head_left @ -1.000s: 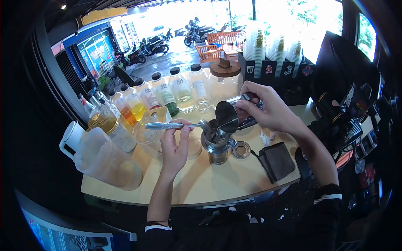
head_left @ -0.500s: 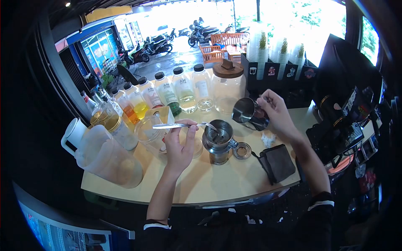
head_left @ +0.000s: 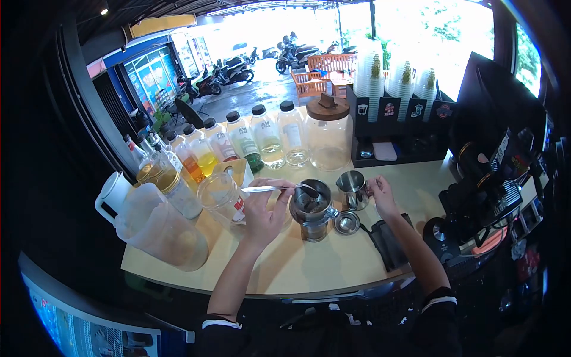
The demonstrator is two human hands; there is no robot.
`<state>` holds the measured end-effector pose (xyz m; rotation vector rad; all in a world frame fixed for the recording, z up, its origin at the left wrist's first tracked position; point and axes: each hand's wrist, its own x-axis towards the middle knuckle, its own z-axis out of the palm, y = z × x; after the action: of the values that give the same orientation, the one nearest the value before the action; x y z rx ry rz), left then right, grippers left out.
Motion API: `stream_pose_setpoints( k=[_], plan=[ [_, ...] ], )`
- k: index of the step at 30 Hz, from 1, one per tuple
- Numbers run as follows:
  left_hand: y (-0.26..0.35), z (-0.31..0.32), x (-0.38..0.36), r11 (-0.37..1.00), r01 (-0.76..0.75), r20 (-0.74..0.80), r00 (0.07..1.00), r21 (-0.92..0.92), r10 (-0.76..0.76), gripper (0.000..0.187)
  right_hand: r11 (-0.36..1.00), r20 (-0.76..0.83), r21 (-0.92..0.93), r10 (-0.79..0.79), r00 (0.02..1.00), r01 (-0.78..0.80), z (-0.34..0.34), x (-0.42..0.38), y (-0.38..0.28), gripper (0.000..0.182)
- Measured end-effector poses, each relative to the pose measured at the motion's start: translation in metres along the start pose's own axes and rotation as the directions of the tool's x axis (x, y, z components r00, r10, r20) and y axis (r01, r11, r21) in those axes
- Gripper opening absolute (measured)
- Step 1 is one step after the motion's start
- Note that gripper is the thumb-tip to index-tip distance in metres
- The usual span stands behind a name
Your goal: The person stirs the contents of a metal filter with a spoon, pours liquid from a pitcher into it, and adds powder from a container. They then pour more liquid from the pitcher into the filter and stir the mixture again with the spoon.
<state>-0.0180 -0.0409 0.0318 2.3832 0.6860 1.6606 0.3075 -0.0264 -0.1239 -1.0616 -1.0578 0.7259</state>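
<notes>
My left hand (head_left: 267, 211) is closed on the white handle of a spoon (head_left: 264, 188), whose dark end dips into a round metal filter cup (head_left: 312, 199). Dark contents show inside the cup, which sits on top of a metal vessel on the counter. To its right, my right hand (head_left: 382, 195) grips the handle of a small steel pitcher (head_left: 353, 190), upright at counter level. A round metal lid (head_left: 347, 222) lies between the cup and a dark folded cloth (head_left: 389, 243).
Along the back of the counter (head_left: 297, 273) stand several black-capped bottles (head_left: 267, 143) and a wooden-lidded jar (head_left: 329, 140). Stacked plastic cups (head_left: 370, 71) fill a black holder. Large translucent pitcher (head_left: 160, 229) at left; open clear tub (head_left: 220, 199) beside my left hand.
My right hand has lowered the steel pitcher from a tilted position in the air to upright at counter level. The spoon has shifted inside the cup. The view has moved slightly.
</notes>
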Motion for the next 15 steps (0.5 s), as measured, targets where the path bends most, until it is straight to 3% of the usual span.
stream_pose_setpoints(
  k=[3,7,8,9,11,13,15],
  plan=[
    [0.003,0.001,0.002,0.999,-0.048,-0.007,0.999,0.023,0.049,0.005,0.995,-0.022,0.101,0.03,0.999,-0.028,-0.003,-0.004,0.008,0.015],
    [0.001,0.004,0.002,0.994,-0.091,-0.009,0.996,0.066,0.092,0.006,0.988,-0.032,0.03,0.153,0.988,-0.152,-0.018,-0.004,0.007,0.015],
    [0.002,0.004,0.002,0.994,-0.087,-0.001,0.996,0.067,0.087,0.007,0.94,-0.032,-0.34,0.023,0.999,-0.032,-0.023,-0.002,0.001,0.017],
    [0.002,0.004,0.003,0.994,-0.087,-0.003,0.996,0.065,0.088,0.007,0.747,0.016,-0.66,-0.098,0.995,0.085,-0.025,-0.002,-0.013,0.021],
    [0.006,0.004,0.007,0.977,-0.168,0.073,0.984,0.127,0.16,0.011,0.75,0.104,-0.605,-0.26,0.96,0.269,-0.006,-0.006,-0.064,0.037],
    [0.012,0.008,0.015,0.957,-0.246,0.113,0.966,0.153,0.231,0.014,0.835,0.328,-0.348,-0.317,0.89,0.426,0.049,-0.039,-0.177,0.047],
    [0.02,0.01,0.022,0.931,-0.321,0.166,0.942,0.175,0.293,0.017,0.811,0.502,-0.245,-0.362,0.785,0.531,0.075,-0.062,-0.229,0.051]
  ],
)
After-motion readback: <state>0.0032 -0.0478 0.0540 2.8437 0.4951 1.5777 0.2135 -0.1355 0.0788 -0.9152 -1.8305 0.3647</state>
